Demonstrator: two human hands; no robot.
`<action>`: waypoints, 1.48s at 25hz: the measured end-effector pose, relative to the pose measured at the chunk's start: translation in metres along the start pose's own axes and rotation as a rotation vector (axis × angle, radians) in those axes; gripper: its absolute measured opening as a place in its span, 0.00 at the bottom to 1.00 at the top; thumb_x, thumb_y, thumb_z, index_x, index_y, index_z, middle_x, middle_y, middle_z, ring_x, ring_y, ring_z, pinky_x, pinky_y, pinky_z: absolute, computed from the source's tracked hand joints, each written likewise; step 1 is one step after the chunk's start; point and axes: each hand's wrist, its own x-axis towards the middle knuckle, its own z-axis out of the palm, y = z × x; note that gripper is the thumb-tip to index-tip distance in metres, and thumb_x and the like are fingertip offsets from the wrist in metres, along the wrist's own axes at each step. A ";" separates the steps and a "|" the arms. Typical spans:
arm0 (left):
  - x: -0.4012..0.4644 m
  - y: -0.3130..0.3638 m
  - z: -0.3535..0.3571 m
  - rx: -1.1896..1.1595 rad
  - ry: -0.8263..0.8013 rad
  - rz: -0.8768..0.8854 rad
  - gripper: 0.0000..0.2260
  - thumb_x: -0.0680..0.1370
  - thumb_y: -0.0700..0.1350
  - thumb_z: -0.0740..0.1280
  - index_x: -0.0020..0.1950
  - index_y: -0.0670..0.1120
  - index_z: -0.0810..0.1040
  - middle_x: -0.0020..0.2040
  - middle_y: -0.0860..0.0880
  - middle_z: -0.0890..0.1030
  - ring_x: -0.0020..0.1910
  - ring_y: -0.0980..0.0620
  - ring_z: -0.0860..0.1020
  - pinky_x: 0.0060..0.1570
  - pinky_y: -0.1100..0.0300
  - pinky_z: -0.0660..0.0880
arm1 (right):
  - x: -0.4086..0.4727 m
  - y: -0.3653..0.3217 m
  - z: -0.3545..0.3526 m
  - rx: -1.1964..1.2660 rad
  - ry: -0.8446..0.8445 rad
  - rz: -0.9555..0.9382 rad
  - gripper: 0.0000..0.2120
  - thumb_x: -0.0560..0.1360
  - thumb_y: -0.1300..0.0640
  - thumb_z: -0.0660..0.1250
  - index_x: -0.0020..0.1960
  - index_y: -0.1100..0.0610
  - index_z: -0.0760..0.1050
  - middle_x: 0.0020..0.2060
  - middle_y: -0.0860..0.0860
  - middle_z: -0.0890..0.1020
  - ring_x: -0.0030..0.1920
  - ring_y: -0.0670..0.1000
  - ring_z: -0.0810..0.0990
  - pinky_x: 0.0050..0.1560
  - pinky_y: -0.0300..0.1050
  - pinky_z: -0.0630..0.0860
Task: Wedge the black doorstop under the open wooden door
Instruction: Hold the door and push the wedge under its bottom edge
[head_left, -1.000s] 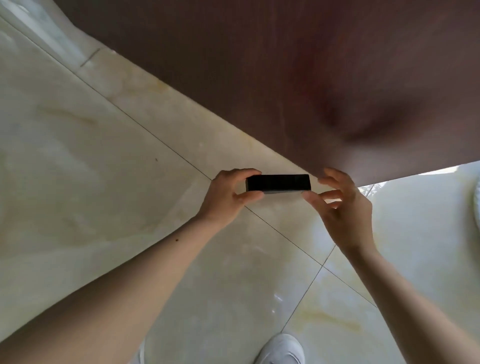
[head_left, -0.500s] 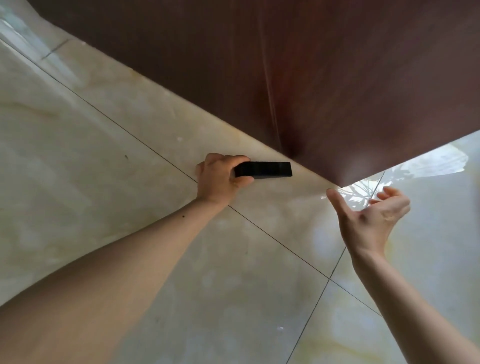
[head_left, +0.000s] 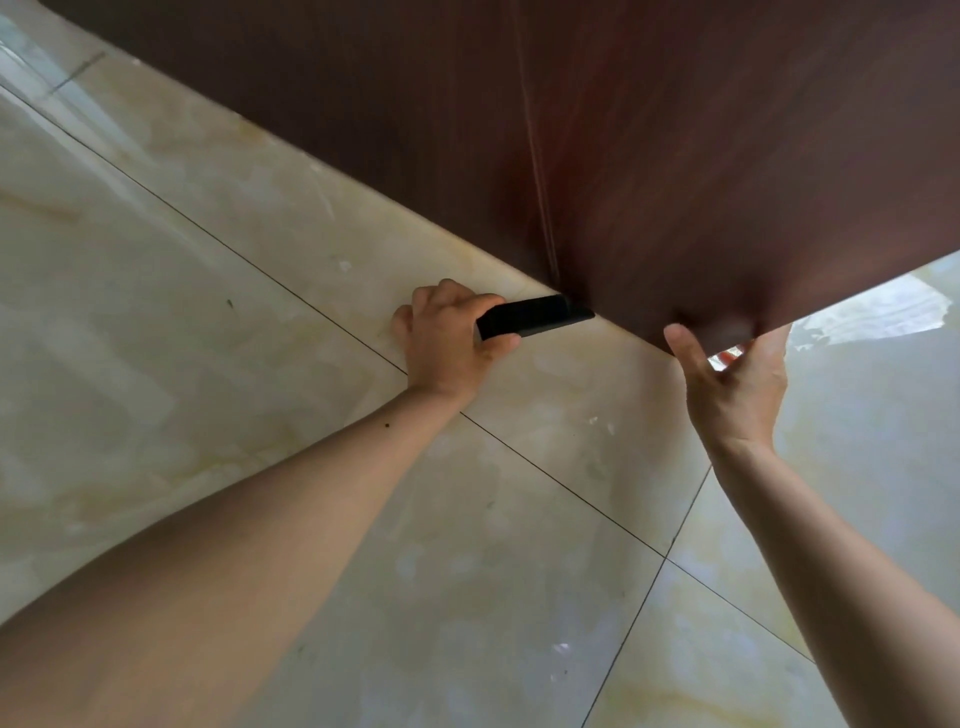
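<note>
The doorstop (head_left: 535, 316) in my left grip (head_left: 451, 340) is plain matte black, with no marking I can see. The door (head_left: 649, 156) above it is dark reddish-brown wood with fine straight grain running along its face, and one thin paler streak cuts down through it. The floor (head_left: 260, 364) is glossy cream tile, veined in soft yellow and grey like marble, crossed by thin dark grout lines. Past the door's corner the tiles shine a pale bluish white
</note>
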 end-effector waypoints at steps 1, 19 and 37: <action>0.001 0.001 0.001 0.003 0.013 0.001 0.18 0.68 0.55 0.73 0.57 0.54 0.80 0.54 0.49 0.78 0.59 0.45 0.70 0.59 0.50 0.59 | 0.002 0.001 0.001 -0.015 0.013 -0.004 0.37 0.68 0.44 0.74 0.71 0.51 0.62 0.65 0.51 0.76 0.61 0.57 0.77 0.60 0.55 0.76; 0.005 -0.010 -0.004 -0.089 -0.020 0.084 0.29 0.61 0.63 0.72 0.60 0.53 0.79 0.50 0.49 0.82 0.56 0.46 0.74 0.58 0.50 0.66 | 0.005 0.002 -0.002 -0.103 0.011 -0.033 0.35 0.68 0.43 0.74 0.69 0.56 0.67 0.63 0.51 0.79 0.64 0.54 0.75 0.66 0.46 0.69; -0.011 -0.002 0.002 -0.212 0.054 0.103 0.18 0.58 0.61 0.73 0.43 0.53 0.85 0.34 0.52 0.84 0.44 0.49 0.79 0.48 0.41 0.75 | 0.009 0.006 -0.004 -0.109 0.013 -0.057 0.29 0.68 0.45 0.75 0.62 0.58 0.72 0.52 0.54 0.83 0.55 0.58 0.79 0.55 0.41 0.71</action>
